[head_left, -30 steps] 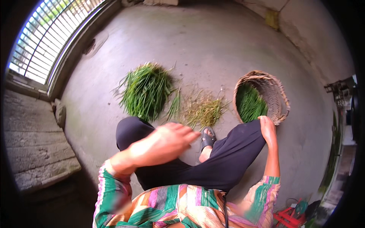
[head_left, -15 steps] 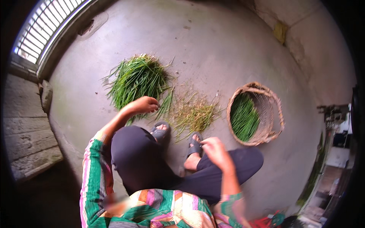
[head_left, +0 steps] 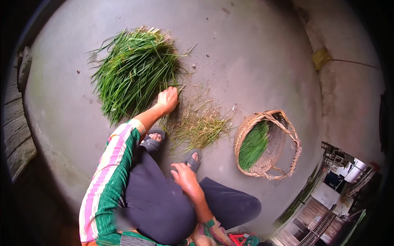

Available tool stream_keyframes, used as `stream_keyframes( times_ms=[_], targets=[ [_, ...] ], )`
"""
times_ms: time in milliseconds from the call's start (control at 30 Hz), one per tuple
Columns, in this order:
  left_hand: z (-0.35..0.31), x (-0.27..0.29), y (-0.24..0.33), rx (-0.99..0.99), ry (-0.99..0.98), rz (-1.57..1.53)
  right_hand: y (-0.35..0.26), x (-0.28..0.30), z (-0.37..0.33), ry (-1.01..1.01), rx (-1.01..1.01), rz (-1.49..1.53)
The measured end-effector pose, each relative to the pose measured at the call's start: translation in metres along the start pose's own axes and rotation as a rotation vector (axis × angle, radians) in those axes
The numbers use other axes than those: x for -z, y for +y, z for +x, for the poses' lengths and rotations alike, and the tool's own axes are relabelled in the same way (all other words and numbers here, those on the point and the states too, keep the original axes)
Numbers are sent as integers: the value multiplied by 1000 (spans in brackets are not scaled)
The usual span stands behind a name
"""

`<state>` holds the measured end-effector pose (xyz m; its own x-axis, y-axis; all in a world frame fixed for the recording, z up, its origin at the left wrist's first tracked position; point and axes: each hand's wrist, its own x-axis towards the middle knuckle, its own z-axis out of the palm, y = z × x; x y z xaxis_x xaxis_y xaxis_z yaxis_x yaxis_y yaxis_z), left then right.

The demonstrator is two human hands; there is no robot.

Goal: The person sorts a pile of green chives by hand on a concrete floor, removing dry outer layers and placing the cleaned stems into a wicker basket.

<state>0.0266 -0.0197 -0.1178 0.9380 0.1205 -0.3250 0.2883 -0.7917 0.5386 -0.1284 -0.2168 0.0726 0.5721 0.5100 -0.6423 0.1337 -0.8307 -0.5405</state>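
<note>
My left hand [head_left: 168, 99] reaches to the right edge of a large heap of green chives [head_left: 133, 69] on the floor. Its fingers are curled closed round a few chives, with pale stem ends showing just beyond the knuckles. My right hand [head_left: 186, 179] hovers over my lap between the knees, fingers apart and holding nothing. In front of my feet lies a loose scatter of yellowed leaves and trimmings [head_left: 201, 131]. To the right, a woven basket [head_left: 278, 152] leans toward me with neatly laid chives [head_left: 253, 147] inside.
My sandalled feet [head_left: 152, 139] stand close to the trimmings. Stone or wooden slabs [head_left: 18, 131] line the left side. A wall with a yellowish patch [head_left: 321, 58] rises at the far right. Something red [head_left: 240, 239] sits by my right side at the lower edge.
My view has shifted and leaned nearer the heap. The left hand has come down onto the small chives beside it and closed. My right hand has moved left, over my lap.
</note>
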Motion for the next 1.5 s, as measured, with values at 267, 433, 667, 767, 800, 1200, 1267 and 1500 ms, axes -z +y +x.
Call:
stream_keyframes(
  times_ms=[267, 433, 667, 767, 800, 1200, 1267, 1500],
  targets=[
    [-3, 52, -18, -19, -187, -395, -17, 7, 14, 52, 167, 81],
    [-24, 144, 36, -19, -473, -816, -12, 37, -3, 279, 240, 192],
    [-85, 252, 133, -214, -501, -556, 1, 118, -24, 559, 246, 1201],
    [-129, 276, 191, -274, -476, -451, -3, 156, -51, 601, 305, 1380],
    [-139, 270, 202, -254, -453, -546, -5, 163, -61, 586, 350, 1396],
    [-227, 232, 248, -636, -81, -56, 9, 180, -139, 1124, 395, 310],
    [-232, 224, 254, -663, -71, -61, 10, 172, -139, 1041, 375, 121],
    [-236, 214, 265, -763, 27, -37, 9, 149, -120, 967, 495, 520]
  ],
)
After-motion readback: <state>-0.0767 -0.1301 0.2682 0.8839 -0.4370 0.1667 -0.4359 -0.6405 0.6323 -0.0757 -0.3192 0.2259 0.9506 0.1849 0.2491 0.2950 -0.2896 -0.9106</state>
